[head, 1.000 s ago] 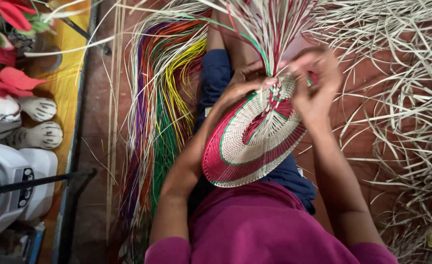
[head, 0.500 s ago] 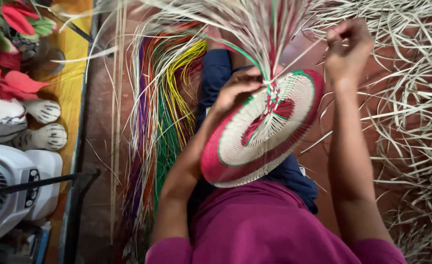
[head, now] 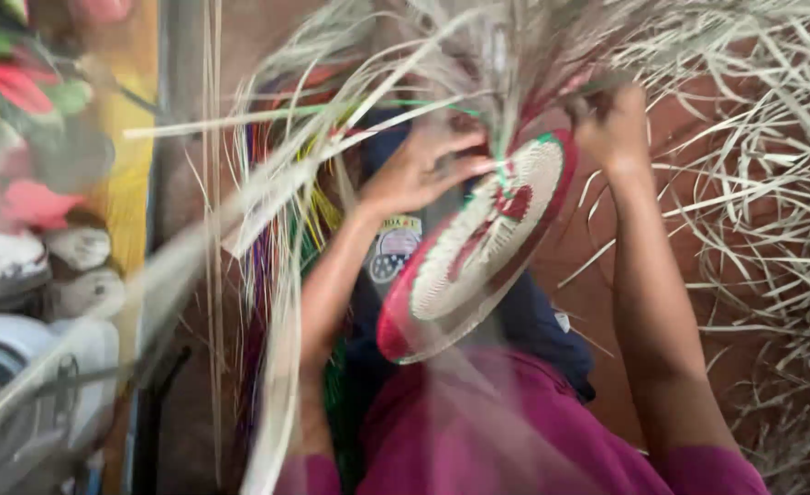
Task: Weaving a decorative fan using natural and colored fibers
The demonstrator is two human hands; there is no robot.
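Coloured strips [head: 281,247] lie on floor at left. Left hand [head: 419,170] spread flat, pressing top of round woven mat [head: 478,252], tilted over lap. Right hand [head: 611,119] pinched shut on loose straws [head: 515,55], pulling up. Keep mat pressed steady, pull snug. Picture blurry.

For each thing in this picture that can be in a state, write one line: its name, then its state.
Woven disc: tilted on edge, part-woven, loose strips fanning from its top.
Left hand: fingers spread, pressed on the disc's upper edge.
Right hand: closed on the loose strips above the disc.
Coloured strips: lying in a bundle on the floor.
Pale strips: scattered loose.
Fan: blurred, running or not cannot be told.
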